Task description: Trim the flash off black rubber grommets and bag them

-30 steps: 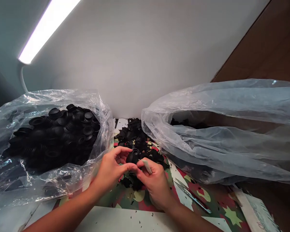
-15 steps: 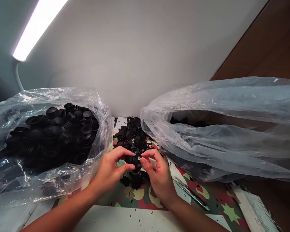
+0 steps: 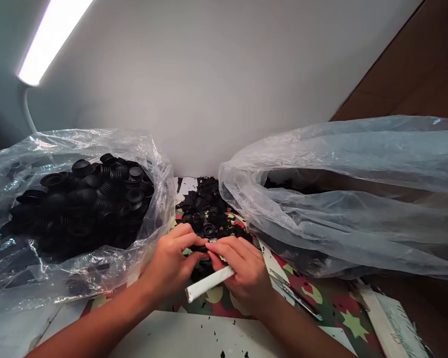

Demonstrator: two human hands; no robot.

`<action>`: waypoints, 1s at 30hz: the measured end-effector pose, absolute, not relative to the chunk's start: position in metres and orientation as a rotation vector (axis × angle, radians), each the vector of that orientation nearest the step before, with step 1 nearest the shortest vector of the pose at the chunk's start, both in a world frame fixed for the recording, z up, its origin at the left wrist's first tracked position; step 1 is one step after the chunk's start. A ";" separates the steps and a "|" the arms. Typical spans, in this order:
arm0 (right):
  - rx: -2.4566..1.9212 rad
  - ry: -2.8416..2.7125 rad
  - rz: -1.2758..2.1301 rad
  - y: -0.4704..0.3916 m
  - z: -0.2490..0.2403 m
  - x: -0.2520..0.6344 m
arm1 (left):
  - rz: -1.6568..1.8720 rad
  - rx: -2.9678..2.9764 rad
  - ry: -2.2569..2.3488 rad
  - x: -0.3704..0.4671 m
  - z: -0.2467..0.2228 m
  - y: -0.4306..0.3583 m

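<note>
My left hand (image 3: 177, 258) pinches a small black part (image 3: 198, 247) between thumb and fingers at the centre. My right hand (image 3: 242, 266) meets it there, its fingertips at the same part. A white wrapped stick (image 3: 210, 283) is held in my right hand, its free end pointing down and left. Just beyond my fingers a round black ringed piece (image 3: 209, 229) lies at the near edge of a heap of black scraps (image 3: 205, 201).
An open clear bag (image 3: 164, 184) full of black ribbed plugs (image 3: 84, 196) stands left. Another clear bag (image 3: 358, 214) lies open at right. Scissors (image 3: 296, 296) rest on the patterned surface (image 3: 353, 318). A lamp (image 3: 54, 40) glows upper left.
My right hand has moved left to meet my left hand at the black part. The white stick has swung out and now shows below my fingers. The view has shifted slightly.
</note>
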State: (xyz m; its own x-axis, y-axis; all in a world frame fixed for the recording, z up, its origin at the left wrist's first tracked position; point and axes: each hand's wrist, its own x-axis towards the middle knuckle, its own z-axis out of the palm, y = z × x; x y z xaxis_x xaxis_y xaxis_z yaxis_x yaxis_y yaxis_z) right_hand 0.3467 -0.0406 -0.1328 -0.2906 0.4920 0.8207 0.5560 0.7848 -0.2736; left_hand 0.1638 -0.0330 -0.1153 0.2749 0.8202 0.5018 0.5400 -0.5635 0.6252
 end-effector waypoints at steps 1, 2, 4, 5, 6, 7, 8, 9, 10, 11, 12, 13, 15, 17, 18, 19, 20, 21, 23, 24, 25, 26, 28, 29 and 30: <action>-0.792 -1.962 -0.091 -0.041 -0.132 0.347 | 1.179 2.243 1.240 0.164 -0.115 -0.033; -0.792 -1.979 -0.107 -0.041 -0.132 0.347 | 1.174 2.267 1.241 0.164 -0.115 -0.034; -0.786 -2.010 -0.147 -0.042 -0.131 0.348 | 1.162 2.313 1.252 0.165 -0.115 -0.034; -0.784 -2.026 -0.170 -0.042 -0.131 0.348 | 1.153 2.337 1.264 0.165 -0.116 -0.033; -0.786 -2.047 -0.192 -0.042 -0.130 0.348 | 1.140 2.362 1.278 0.165 -0.116 -0.033; -0.789 -2.068 -0.217 -0.043 -0.130 0.348 | 1.125 2.388 1.290 0.165 -0.117 -0.032; -0.797 -2.087 -0.243 -0.043 -0.129 0.347 | 1.107 2.412 1.301 0.165 -0.118 -0.031; -0.807 -2.102 -0.268 -0.044 -0.129 0.346 | 1.088 2.434 1.305 0.164 -0.119 -0.031; -0.820 -2.117 -0.293 -0.044 -0.129 0.345 | 1.071 2.451 1.304 0.164 -0.119 -0.030; -0.833 -2.131 -0.317 -0.045 -0.129 0.344 | 1.057 2.462 1.299 0.164 -0.120 -0.030; -0.844 -2.140 -0.339 -0.045 -0.130 0.343 | 1.044 2.468 1.292 0.165 -0.120 -0.031; -0.858 -2.146 -0.357 -0.045 -0.131 0.342 | 1.034 2.472 1.281 0.165 -0.119 -0.032; -0.894 -2.146 -0.346 -0.043 -0.132 0.343 | 1.009 2.458 1.254 0.166 -0.117 -0.034; -0.943 -2.090 -0.223 -0.037 -0.133 0.348 | 0.988 2.386 1.245 0.167 -0.112 -0.037; -0.985 -2.023 -0.108 -0.034 -0.133 0.351 | 0.977 2.321 1.249 0.167 -0.110 -0.037; -1.027 -1.928 0.026 -0.031 -0.133 0.356 | 0.960 2.241 1.258 0.168 -0.107 -0.038; -1.066 -1.812 0.165 -0.028 -0.131 0.360 | 0.937 2.152 1.269 0.167 -0.105 -0.037; -1.092 -1.689 0.291 -0.026 -0.130 0.364 | 0.911 2.067 1.278 0.167 -0.103 -0.036; -1.087 -1.491 0.458 -0.025 -0.126 0.371 | 0.857 1.931 1.291 0.166 -0.101 -0.032; -1.058 -1.442 0.499 -0.026 -0.123 0.373 | 0.837 1.887 1.296 0.165 -0.101 -0.030; -1.021 -1.428 0.531 -0.028 -0.121 0.374 | 0.826 1.858 1.301 0.165 -0.101 -0.029; -0.983 -1.440 0.563 -0.031 -0.120 0.374 | 0.819 1.842 1.306 0.165 -0.102 -0.027; -0.890 -1.531 0.616 -0.037 -0.119 0.373 | 0.811 1.831 1.318 0.164 -0.102 -0.026; -0.835 -1.600 0.622 -0.040 -0.120 0.372 | 0.813 1.831 1.323 0.164 -0.103 -0.026; -0.779 -1.671 0.600 -0.042 -0.121 0.370 | 0.815 1.834 1.325 0.164 -0.103 -0.027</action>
